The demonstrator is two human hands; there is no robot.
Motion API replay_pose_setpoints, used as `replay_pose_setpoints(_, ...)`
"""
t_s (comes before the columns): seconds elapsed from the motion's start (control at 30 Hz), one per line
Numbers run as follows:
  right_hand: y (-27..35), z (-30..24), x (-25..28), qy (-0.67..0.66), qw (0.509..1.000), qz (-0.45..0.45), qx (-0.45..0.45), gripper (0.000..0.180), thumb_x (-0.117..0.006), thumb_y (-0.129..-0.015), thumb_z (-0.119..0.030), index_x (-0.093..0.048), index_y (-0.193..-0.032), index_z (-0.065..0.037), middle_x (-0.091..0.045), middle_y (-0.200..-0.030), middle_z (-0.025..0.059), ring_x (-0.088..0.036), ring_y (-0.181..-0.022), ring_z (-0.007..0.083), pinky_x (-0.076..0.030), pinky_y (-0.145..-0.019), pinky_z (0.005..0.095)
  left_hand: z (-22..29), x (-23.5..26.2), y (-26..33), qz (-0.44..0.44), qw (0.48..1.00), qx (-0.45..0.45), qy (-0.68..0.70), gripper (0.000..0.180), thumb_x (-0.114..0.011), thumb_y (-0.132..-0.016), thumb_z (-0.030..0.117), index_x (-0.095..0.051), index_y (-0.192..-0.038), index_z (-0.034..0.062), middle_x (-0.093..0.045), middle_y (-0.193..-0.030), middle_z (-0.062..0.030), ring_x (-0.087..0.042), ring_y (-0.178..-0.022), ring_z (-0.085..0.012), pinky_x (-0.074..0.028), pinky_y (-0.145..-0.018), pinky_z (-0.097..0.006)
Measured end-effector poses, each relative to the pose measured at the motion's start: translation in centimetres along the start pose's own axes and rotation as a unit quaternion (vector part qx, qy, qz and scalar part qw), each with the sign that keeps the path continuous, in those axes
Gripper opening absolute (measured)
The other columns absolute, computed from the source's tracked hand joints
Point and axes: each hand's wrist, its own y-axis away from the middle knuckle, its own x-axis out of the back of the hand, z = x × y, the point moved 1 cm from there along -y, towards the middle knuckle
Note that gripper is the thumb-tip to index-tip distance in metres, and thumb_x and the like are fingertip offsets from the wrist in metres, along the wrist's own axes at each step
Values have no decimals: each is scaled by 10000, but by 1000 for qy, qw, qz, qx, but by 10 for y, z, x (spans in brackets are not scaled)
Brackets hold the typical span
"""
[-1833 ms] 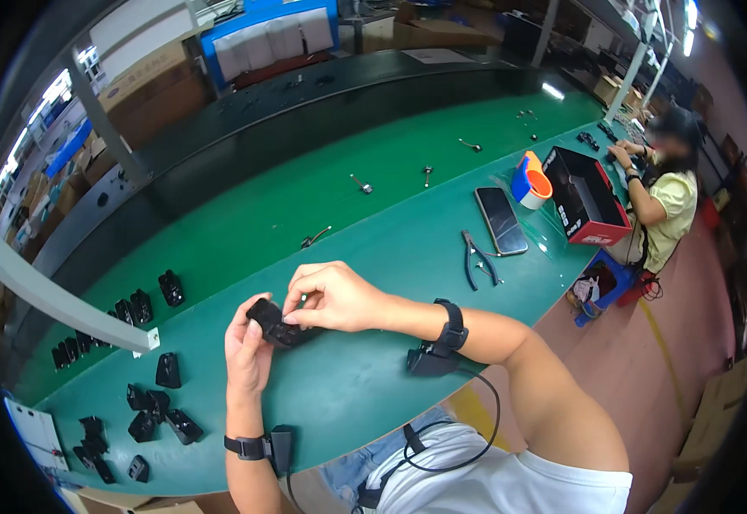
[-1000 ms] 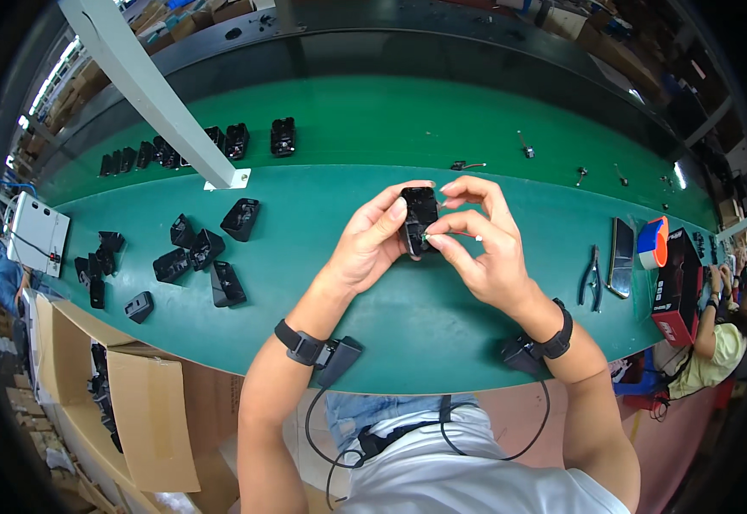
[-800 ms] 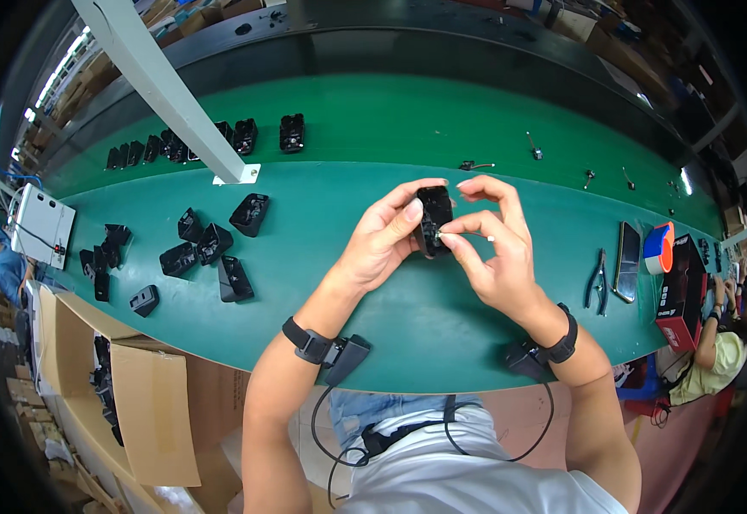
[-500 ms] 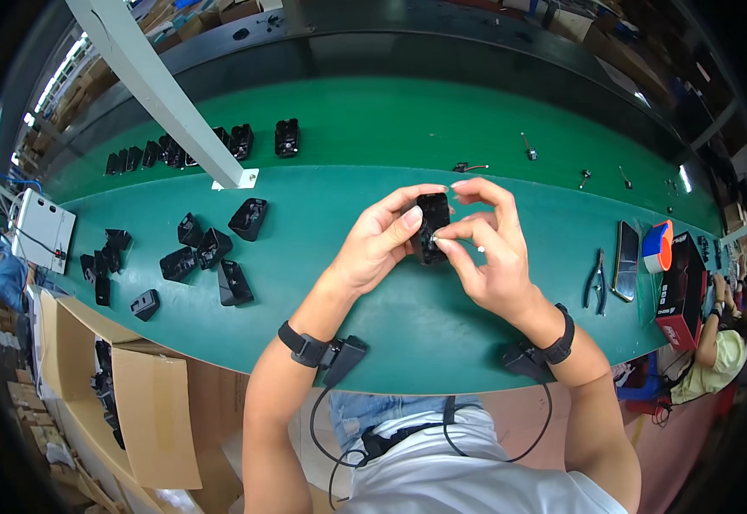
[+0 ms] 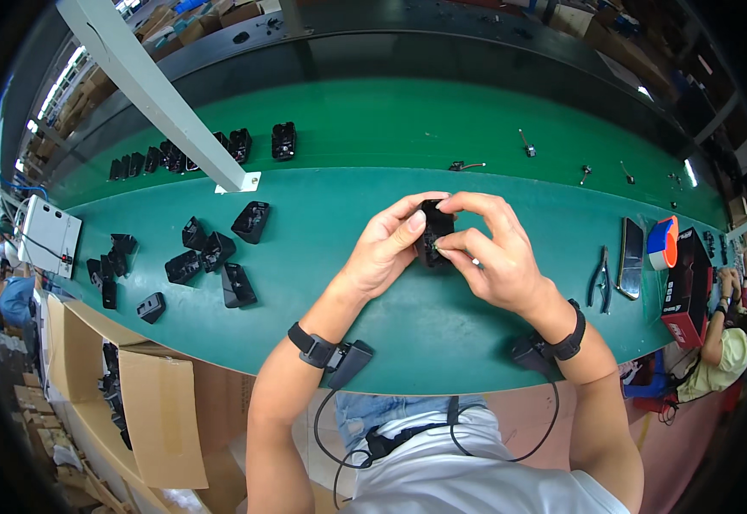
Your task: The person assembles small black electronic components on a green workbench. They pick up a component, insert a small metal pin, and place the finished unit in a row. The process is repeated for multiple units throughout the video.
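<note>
Head view: left hand (image 5: pixel 383 254) and right hand (image 5: pixel 495 257) together pinch a small black plastic housing (image 5: pixel 434 232) above the green workbench (image 5: pixel 348 197), at picture centre. More black housings (image 5: pixel 211 253) lie loose at nine o'clock; pliers (image 5: pixel 599 276) rest at three o'clock.

Factory assembly line: long green workbench (image 5: pixel 348 128), loose black plastic housings (image 5: pixel 211 257) piled on it, pliers (image 5: pixel 599 276) and screws, cardboard cartons (image 5: pixel 146 403) underneath, another worker (image 5: pixel 716 343) seated further along the same bench.
</note>
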Motion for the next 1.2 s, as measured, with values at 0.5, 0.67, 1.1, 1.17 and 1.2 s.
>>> replay_pose_setpoints(0.5, 6, -6, -19, -34, 989, -88, -114, 353, -797, -678, -135, -726, -1012, -46, -416, -1494, 245, -443, -1352, 425, -467, -983, 515, -8, 11, -3, 68, 996, -37, -40, 498, -654, -969, 247, -510, -1374, -5, -656, -1034, -37, -610, -885, -81, -532, -755, -244)
replay_pose_setpoints(0.67, -1, 9, -41, -106, 980, -66, -154, 277, -753, -683, 2, -735, -959, 24, -453, -1474, 240, -500, -1319, 398, -475, -1011, 474, -7, 15, -13, 114, 988, -99, -31, 411, -673, -955, 208, -579, -1286, -16, -671, -1022, -47, -616, -884, -86, -524, -730, -240)
replay_pose_setpoints(1.1, -134, 116, -146, 34, 980, -185, -69, 318, -782, -706, -149, -774, -1020, -98, -547, -1360, 209, -540, -1231, 375, -413, -1081, 441, 106, 86, 55, 409, 596, -201, -661, 531, -709, -850, 328, -572, -1233, -14, -637, -1140, -203, -589, -1141, -326, -446, -968, -436)
replay_pose_setpoints(1.17, -142, 124, -171, 62, 975, -201, -69, 319, -779, -710, -156, -773, -1025, -105, -518, -1399, 198, -489, -1286, 374, -404, -1092, 444, 116, 90, 84, 410, 453, -85, -787, 591, -745, -799, 371, -580, -1217, -13, -601, -1191, -211, -516, -1226, -369, -351, -1062, -532)
replay_pose_setpoints(1.2, -145, 118, -176, 63, 971, -219, -75, 315, -773, -719, -159, -771, -1030, -104, -502, -1416, 192, -462, -1306, 378, -395, -1101, 445, 116, 96, 95, 419, 387, -35, -821, 624, -756, -780, 407, -586, -1212, -12, -589, -1213, -215, -472, -1262, -397, -292, -1086, -580)
